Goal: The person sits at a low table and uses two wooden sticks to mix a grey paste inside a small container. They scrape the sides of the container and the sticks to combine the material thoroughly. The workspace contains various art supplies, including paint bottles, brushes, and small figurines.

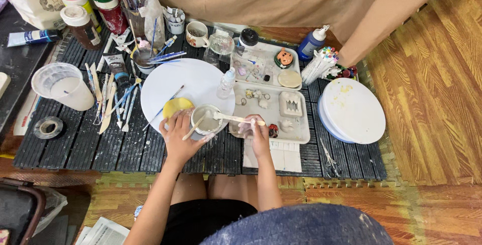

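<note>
White paste partly fills a small cup (206, 119) on the dark slatted tabletop (100, 149); left hand (178, 133) wraps it, grip closed, a wooden stick between the fingers. Right hand (257, 133) pinches a coated stick (236, 119) across the rim, mixing seemingly underway

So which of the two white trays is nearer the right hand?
The front tray; the right hand rests at its near edge, while the back tray lies farther away.

A clear plastic cup (64, 85) and a tape roll (48, 127) are being seen at the frame's left; stacked white plates (353, 110) and scissors (330, 163) are being shown at right, a blue bottle (312, 43) above.
</note>
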